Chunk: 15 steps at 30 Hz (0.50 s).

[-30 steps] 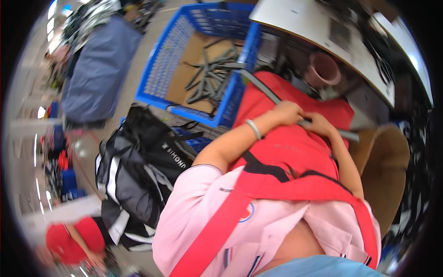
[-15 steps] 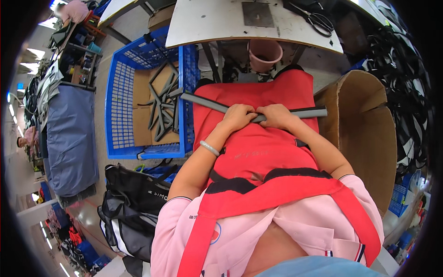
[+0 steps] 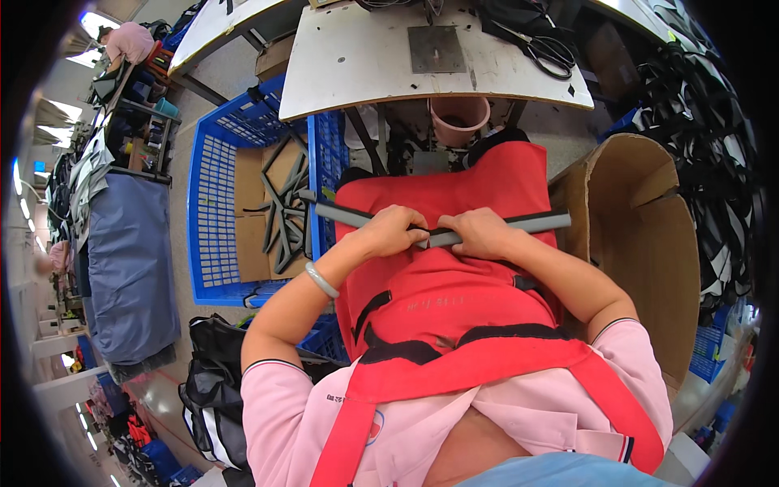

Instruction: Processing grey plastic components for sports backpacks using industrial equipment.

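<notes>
A long grey strip with a black edge (image 3: 539, 221) lies across my lap over the red apron (image 3: 454, 286). My left hand (image 3: 393, 230) is closed on it left of the middle, thumb and fingers pinched together. Just to the right, my right hand (image 3: 480, 233) wraps round the strip with its thumb pointing inward. The strip dips between the hands in a shallow V; whether it is one piece or two joined there I cannot tell. Its left end reaches the rim of a blue plastic basket (image 3: 323, 158); its right end sticks out past my right hand.
Several similar grey strips (image 3: 286, 213) lie on cardboard in the basket. An open cardboard box (image 3: 641, 268) stands at my right. Ahead is a white worktable (image 3: 357, 73) with black scissors (image 3: 552, 55); below it sits a pink bucket (image 3: 459, 122). Black bags (image 3: 217, 381) lie at lower left.
My hands have moved slightly apart and a bit lower, the left one shifting left. A dip in the strip now shows between them. My left elbow has swung outward.
</notes>
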{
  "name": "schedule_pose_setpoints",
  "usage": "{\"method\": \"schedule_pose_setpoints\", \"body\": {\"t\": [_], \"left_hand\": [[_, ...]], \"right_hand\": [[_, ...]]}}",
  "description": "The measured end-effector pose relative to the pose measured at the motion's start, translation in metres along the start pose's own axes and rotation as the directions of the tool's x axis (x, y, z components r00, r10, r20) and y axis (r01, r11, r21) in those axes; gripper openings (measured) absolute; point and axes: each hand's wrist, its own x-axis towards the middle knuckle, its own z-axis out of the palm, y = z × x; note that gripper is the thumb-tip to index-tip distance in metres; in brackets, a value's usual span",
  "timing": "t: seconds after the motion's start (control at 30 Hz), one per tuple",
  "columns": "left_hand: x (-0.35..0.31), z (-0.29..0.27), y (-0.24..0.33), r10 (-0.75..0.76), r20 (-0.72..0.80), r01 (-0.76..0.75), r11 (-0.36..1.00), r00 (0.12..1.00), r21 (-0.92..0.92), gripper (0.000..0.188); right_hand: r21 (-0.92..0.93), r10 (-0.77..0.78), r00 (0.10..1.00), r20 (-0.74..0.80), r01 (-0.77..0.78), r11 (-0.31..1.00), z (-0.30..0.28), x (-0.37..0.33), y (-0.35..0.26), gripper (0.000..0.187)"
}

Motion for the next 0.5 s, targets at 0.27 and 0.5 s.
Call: {"method": "schedule_pose_setpoints", "body": {"t": [0.27,0.5], "left_hand": [[0.011,-0.080,0.069,0.031,0.029,-0.002,0.716,0.999,-0.698,0.019],[0.047,-0.117,0.078,-0.066,0.010,0.058,0.776,0.998,-0.628,0.024]], "right_hand": [[-0.147,-0.147,0.928,-0.343,0.101,0.984,-0.120,-0.015,0.010,0.027],[-0.264,-0.159,0.908,-0.387,0.056,0.963,-0.174,0.003,0.031,0.025]]}}
